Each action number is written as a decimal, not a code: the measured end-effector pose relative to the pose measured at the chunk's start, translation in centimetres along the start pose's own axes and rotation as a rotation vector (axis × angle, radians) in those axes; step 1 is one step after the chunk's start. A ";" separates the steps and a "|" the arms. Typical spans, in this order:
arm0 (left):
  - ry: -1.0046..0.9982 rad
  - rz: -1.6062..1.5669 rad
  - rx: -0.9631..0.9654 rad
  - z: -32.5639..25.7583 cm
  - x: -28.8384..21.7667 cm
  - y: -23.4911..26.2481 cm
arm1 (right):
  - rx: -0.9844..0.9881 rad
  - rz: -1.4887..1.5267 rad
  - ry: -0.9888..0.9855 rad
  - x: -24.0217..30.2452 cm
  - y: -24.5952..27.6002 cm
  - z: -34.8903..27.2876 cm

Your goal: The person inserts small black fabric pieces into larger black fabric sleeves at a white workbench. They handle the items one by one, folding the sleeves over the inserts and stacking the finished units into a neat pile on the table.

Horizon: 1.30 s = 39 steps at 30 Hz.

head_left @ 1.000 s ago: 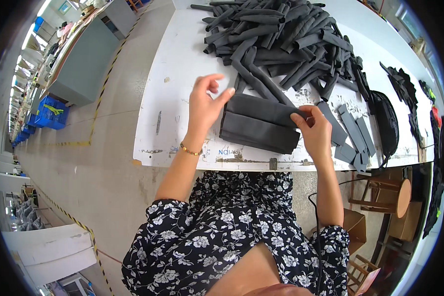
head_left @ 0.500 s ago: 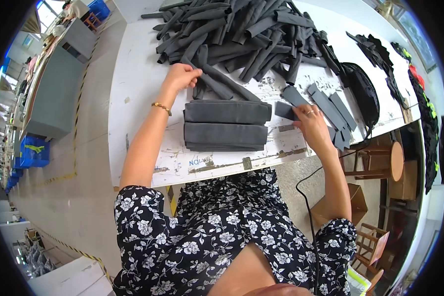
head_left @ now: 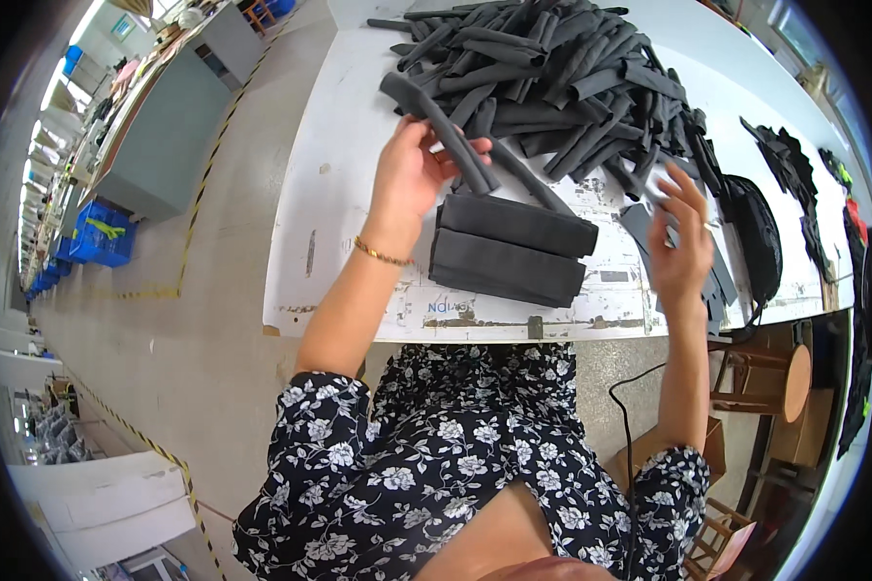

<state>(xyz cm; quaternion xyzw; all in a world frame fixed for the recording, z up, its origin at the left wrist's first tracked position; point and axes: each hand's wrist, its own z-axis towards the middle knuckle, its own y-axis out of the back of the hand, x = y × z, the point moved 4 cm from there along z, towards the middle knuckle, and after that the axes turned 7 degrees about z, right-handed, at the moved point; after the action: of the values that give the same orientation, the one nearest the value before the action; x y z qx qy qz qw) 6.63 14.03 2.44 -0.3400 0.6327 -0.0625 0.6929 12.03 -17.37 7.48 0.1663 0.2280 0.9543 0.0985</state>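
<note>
A dark grey rolled fabric tube [head_left: 434,121] is in my left hand [head_left: 412,174], lifted over the table with my fingers closed around it. In front of that hand, two stacks of flat dark grey fabric pieces, a far stack [head_left: 518,225] and a near stack [head_left: 507,266], lie side by side. One more tube [head_left: 533,179] slants across the table just behind them. My right hand [head_left: 686,242] hovers above the flat grey strips [head_left: 638,225] at the right, fingers apart and slightly blurred. It partly hides those strips.
A large heap of dark grey tubes [head_left: 562,77] covers the back of the white table [head_left: 349,126]. At the right sit a black mesh bag [head_left: 751,228] and black fabric [head_left: 794,184]. A black cable [head_left: 628,421] hangs near a wooden stool [head_left: 794,382]. Blue bins [head_left: 102,237] stand left.
My left hand has raised a tube off the table near the heap. My right hand has left the small grey piece it was touching and moved up, its fingers spreading. The view has shifted.
</note>
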 end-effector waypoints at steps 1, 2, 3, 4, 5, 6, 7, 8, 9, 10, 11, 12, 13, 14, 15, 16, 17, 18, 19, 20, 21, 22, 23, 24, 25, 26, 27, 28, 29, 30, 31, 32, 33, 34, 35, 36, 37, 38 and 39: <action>0.009 -0.007 0.046 -1.0 0.2 -2.1 | 0.068 0.062 -0.035 1.4 -1.2 1.1; 0.012 -0.014 0.085 -2.2 0.4 -3.8 | 0.160 0.067 -0.032 2.5 -2.7 1.9; 0.062 -0.029 0.088 -3.4 0.9 -4.8 | 0.254 0.077 -0.025 3.7 -4.2 2.8; 0.062 -0.033 0.071 -4.2 1.5 -5.4 | 0.336 0.038 0.040 4.6 -5.4 3.1; 0.061 -0.037 0.054 -4.7 2.1 -6.0 | 0.413 0.002 0.106 5.6 -6.4 3.2; 0.058 -0.043 0.035 -5.2 2.3 -6.2 | 0.456 -0.016 0.197 6.3 -6.8 3.2; 0.028 -0.010 0.055 -5.4 2.0 -6.4 | 0.539 -0.017 0.187 6.8 -6.5 3.3; 0.037 0.017 0.097 -5.6 2.0 -6.4 | 0.562 0.039 0.160 6.9 -6.3 2.9; 0.048 0.046 0.135 -5.8 2.3 -6.2 | 0.584 0.097 0.130 6.8 -6.2 2.4; 0.060 0.076 0.174 -6.0 2.5 -6.2 | 0.607 0.156 0.100 6.8 -6.1 2.0; 0.002 0.112 0.165 -6.1 2.4 -6.4 | 0.606 0.253 0.034 6.8 -5.9 2.0; 0.005 0.140 0.151 -6.0 2.4 -6.2 | 0.613 0.285 -0.003 6.8 -5.6 2.1; 0.008 0.169 0.136 -5.9 2.4 -5.8 | 0.620 0.317 -0.040 6.7 -5.2 2.3; 0.012 0.197 0.122 -5.8 2.4 -5.5 | 0.627 0.349 -0.077 6.5 -4.7 2.4; 0.039 0.129 0.090 -5.6 2.5 -5.2 | 0.569 0.353 -0.114 6.2 -4.0 2.6; 0.066 0.061 0.057 -5.4 2.6 -5.0 | 0.510 0.357 -0.150 5.7 -3.3 2.8; 0.092 -0.008 0.023 -5.1 2.6 -4.8 | 0.444 0.365 -0.195 5.0 -2.8 2.8; 0.144 -0.076 0.017 -5.0 2.9 -4.6 | 0.395 0.347 -0.293 4.2 -2.4 2.4; 0.195 -0.145 0.010 -4.7 3.1 -4.5 | 0.353 0.325 -0.321 3.9 -2.0 2.3; 0.246 -0.214 0.003 -4.6 3.4 -4.3 | 0.311 0.303 -0.349 3.6 -1.5 2.2; 0.235 -0.289 0.059 -4.6 3.5 -4.6 | 0.290 0.308 -0.318 3.5 -1.4 2.0; 0.248 -0.298 0.041 -4.6 3.7 -4.6 | 0.286 0.326 -0.343 3.6 -1.6 1.8; 0.262 -0.308 0.024 -4.6 3.7 -4.8 | 0.282 0.342 -0.368 3.7 -1.7 1.5; 0.281 -0.317 0.011 -4.7 3.6 -5.1 | 0.275 0.353 -0.397 3.9 -1.7 1.2; 0.295 -0.340 0.076 -4.5 3.5 -4.9 | 0.253 0.365 -0.435 4.0 -1.7 0.8; 0.256 -0.289 0.085 -4.2 3.6 -4.7 | 0.246 0.367 -0.458 4.2 -1.8 0.7; 0.215 -0.236 0.093 -4.0 3.6 -4.5 | 0.238 0.373 -0.480 4.3 -1.9 0.6; 0.174 -0.184 0.101 -3.8 3.6 -4.3 | 0.230 0.377 -0.502 4.4 -1.9 0.5; 0.156 -0.162 0.107 -3.6 3.7 -4.0 | 0.271 0.381 -0.487 4.3 -1.8 0.3; 0.138 -0.139 0.117 -3.4 3.6 -3.8 | 0.308 0.383 -0.472 4.0 -1.5 0.0; 0.121 -0.116 0.128 -3.3 3.4 -3.6 | 0.346 0.384 -0.457 3.9 -1.4 -0.2; 0.111 -0.126 0.145 -3.3 3.3 -3.6 | 0.348 0.372 -0.441 4.0 -1.3 -0.1; 0.106 -0.136 0.162 -3.4 3.2 -3.6 | 0.351 0.358 -0.429 4.1 -1.1 0.1; 0.100 -0.147 0.178 -3.4 3.2 -3.6 | 0.355 0.345 -0.418 4.3 -1.0 0.2; 0.098 -0.142 0.181 -3.4 3.2 -3.7 | 0.361 0.356 -0.420 4.4 -0.9 0.4; 0.095 -0.137 0.184 -3.4 3.2 -3.8 | 0.367 0.367 -0.422 4.5 -1.0 0.5; 0.093 -0.133 0.186 -3.5 3.3 -3.8 | 0.374 0.379 -0.424 4.6 -1.0 0.6; 0.099 -0.138 0.197 -3.5 3.3 -4.0 | 0.364 0.377 -0.429 4.7 -1.1 0.7; 0.100 -0.144 0.205 -3.6 3.3 -4.2 | 0.356 0.378 -0.431 4.8 -1.3 0.8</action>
<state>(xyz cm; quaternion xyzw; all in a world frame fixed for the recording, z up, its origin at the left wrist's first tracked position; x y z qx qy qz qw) 5.40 7.74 2.08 -0.3085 0.6308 -0.1931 0.6853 8.01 -14.61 8.91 0.4180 0.3304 0.8438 -0.0649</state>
